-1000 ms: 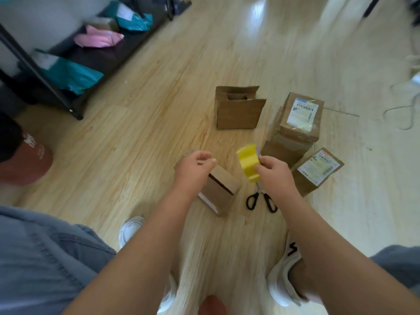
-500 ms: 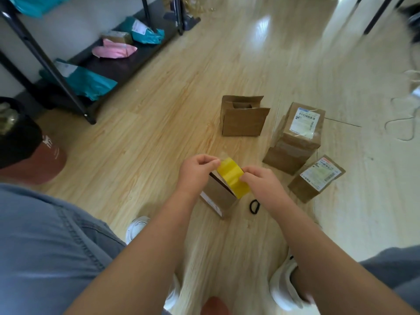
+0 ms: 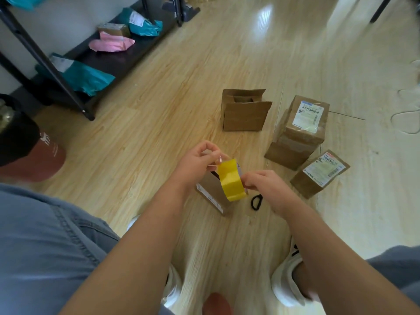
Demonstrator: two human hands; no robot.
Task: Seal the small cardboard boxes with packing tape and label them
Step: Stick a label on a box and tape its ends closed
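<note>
A small cardboard box stands tilted on the wood floor in front of me. Over it I hold a yellow roll of packing tape. My right hand grips the roll from its right side. My left hand pinches the loose clear end of the tape at the roll's top left. Black scissors lie on the floor just right of the box, mostly hidden by my right hand.
An open cardboard box stands further back. Two sealed, labelled boxes sit at the right: a tall one and a small one. A black rack with teal and pink mail bags is at the left. My shoes are below.
My right hand brought the yellow roll left, from beside the box to above it. My left hand left the box top and took the tape's loose end.
</note>
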